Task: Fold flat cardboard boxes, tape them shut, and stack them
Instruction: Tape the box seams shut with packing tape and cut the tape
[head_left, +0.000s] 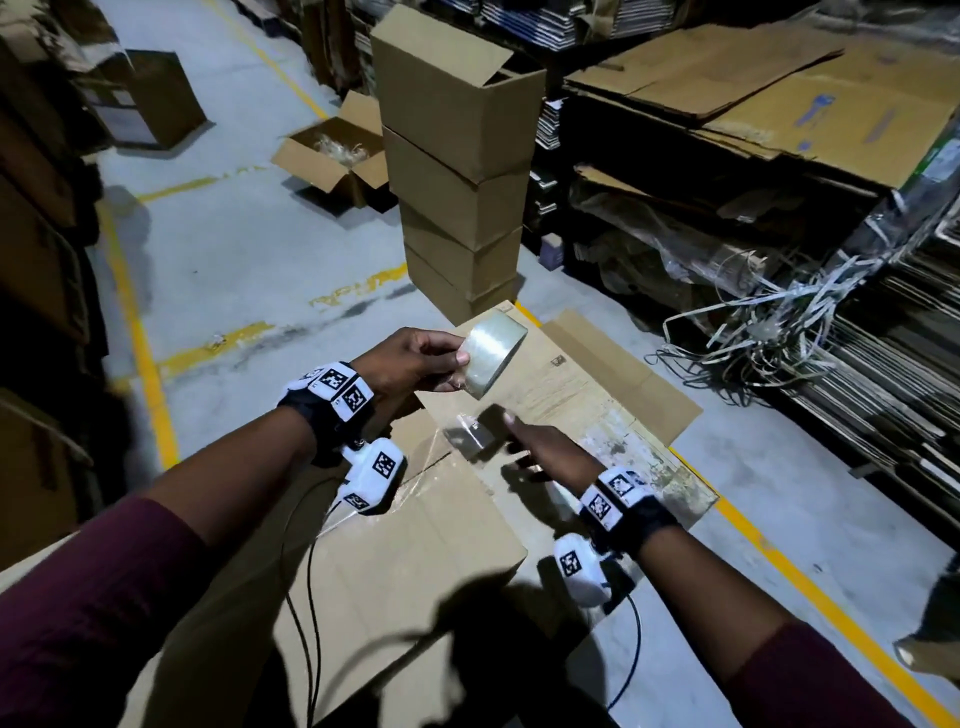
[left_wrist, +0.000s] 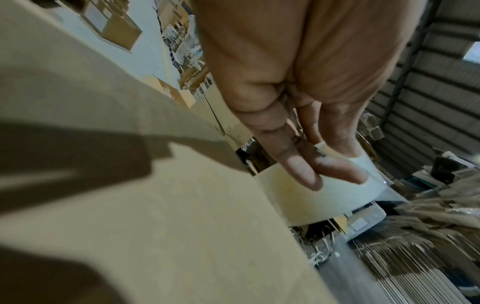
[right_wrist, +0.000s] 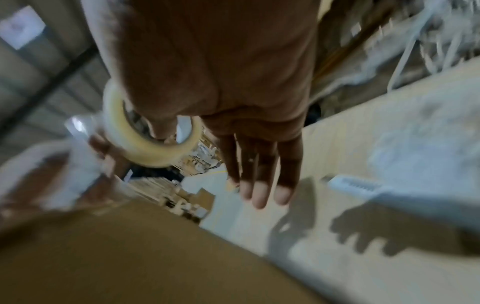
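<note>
My left hand (head_left: 457, 370) grips a roll of clear tape (head_left: 493, 358) above a folded cardboard box (head_left: 415, 545). In the left wrist view its fingers (left_wrist: 324, 170) curl over the roll (left_wrist: 298, 197). A loose strip of tape (head_left: 470, 434) hangs from the roll toward the box top. My right hand (head_left: 519, 441) hovers just below the roll with straight fingers (right_wrist: 259, 185), its thumb at the strip's edge. The roll (right_wrist: 145, 148) shows beyond that thumb. A flat cardboard sheet (head_left: 597, 395) lies under the box. A tall stack of closed boxes (head_left: 457, 182) stands ahead.
An open box with plastic scraps (head_left: 337, 156) sits on the floor at the back left. Pallets of flat cardboard (head_left: 779, 104) and a tangle of white straps (head_left: 769, 322) fill the right side. Yellow lines (head_left: 145, 364) cross the grey floor; dark cardboard stacks line the left.
</note>
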